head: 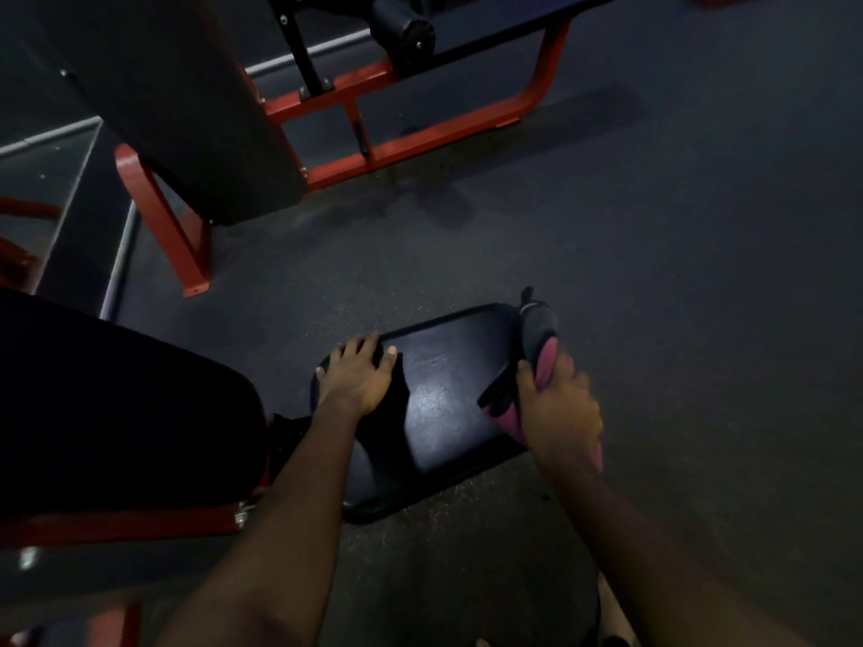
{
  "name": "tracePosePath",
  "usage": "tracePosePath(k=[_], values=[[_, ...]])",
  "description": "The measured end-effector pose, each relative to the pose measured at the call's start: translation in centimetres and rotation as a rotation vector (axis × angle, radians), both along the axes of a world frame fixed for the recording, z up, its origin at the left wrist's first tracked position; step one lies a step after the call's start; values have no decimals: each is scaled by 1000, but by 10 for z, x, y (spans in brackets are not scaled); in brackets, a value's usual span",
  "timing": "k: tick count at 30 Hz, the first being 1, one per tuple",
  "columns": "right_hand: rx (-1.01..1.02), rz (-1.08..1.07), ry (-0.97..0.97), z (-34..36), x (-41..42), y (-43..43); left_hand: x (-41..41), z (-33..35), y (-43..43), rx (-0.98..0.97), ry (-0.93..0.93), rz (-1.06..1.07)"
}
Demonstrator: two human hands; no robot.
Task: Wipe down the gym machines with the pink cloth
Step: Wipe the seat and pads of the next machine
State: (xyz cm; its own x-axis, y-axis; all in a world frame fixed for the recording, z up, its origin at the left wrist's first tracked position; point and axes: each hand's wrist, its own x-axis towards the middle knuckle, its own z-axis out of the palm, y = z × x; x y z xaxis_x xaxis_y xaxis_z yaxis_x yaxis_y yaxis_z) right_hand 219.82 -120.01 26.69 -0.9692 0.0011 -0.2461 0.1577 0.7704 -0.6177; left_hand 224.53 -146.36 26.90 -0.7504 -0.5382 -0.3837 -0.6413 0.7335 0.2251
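Dim light falls on a dark, speckled rubber floor (654, 226), with a silver-trimmed wall panel (56, 179) at far left.

Left hand (357, 373) flat on black seat pad (448, 403), right hand (558, 413) gripping pink cloth (544, 366)

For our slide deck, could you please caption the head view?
Left hand rests on the black seat pad; right hand grips the pink cloth.

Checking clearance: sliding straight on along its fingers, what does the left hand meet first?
The left hand would cross the far edge of the black padded seat; beyond, only dark floor, seemingly free.
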Motion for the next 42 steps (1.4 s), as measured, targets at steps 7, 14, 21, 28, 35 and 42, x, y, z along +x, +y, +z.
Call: tracePosePath(k=[7, 14, 21, 28, 35, 42], values=[[116, 9, -56, -1, -18, -20, -5, 3, 0, 11, -14, 14], [138, 270, -84, 8, -98, -47, -5, -6, -3, -2, -1, 9], [61, 229, 40, 5, -55, -20, -1, -6, -3, 15, -29, -4], [146, 153, -46, 14, 5, 9, -1, 14, -2, 81, -124, 8], [65, 92, -266, 75, -7, 34, 16, 85, 36, 214, 318, 49], [-281, 88, -515, 175, -19, 31, 46, 197, 95, 570, 321, -448]])
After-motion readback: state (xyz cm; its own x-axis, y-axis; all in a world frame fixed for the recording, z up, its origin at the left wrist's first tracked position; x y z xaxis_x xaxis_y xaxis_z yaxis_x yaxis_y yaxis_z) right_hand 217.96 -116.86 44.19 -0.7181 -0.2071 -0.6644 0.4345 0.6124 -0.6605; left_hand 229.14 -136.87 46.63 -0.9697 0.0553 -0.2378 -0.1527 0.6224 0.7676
